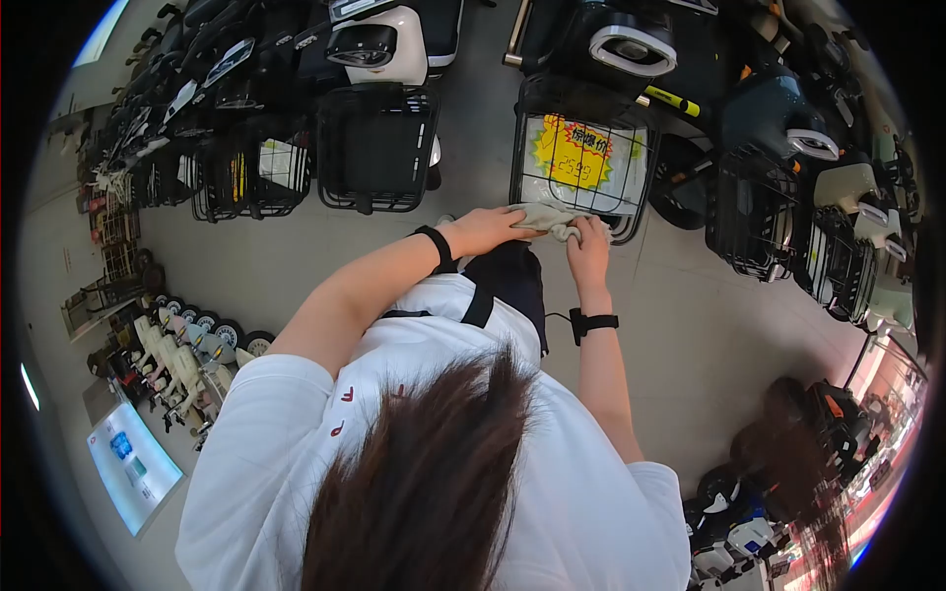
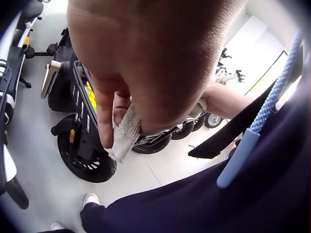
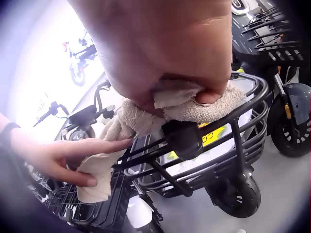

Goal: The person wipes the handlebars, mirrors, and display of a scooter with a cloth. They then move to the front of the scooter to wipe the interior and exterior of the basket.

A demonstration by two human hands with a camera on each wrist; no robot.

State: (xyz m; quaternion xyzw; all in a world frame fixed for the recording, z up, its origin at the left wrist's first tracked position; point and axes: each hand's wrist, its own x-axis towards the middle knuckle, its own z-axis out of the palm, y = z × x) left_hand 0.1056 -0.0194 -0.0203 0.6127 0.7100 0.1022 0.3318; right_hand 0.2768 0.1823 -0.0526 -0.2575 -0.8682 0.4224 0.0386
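Both hands are at the near rim of a black wire basket (image 1: 516, 163) on the front of an electric scooter. A beige cloth (image 1: 545, 216) lies bunched along that rim. My left hand (image 1: 480, 232) pinches one end of it, and a loose flap (image 3: 95, 187) hangs by the fingers in the right wrist view. With curled fingers, my right hand (image 3: 167, 53) grips the other part of the cloth over the basket's top bar. Inside the basket sits a yellow and red price sign (image 1: 579, 158) on white wrapping.
More scooters with baskets stand either side, including a black basket (image 1: 370, 148) to the left and another basket (image 1: 754, 212) to the right. A white scooter front (image 1: 399, 44) rises behind the left one. Below the basket is a black front wheel (image 3: 237, 194).
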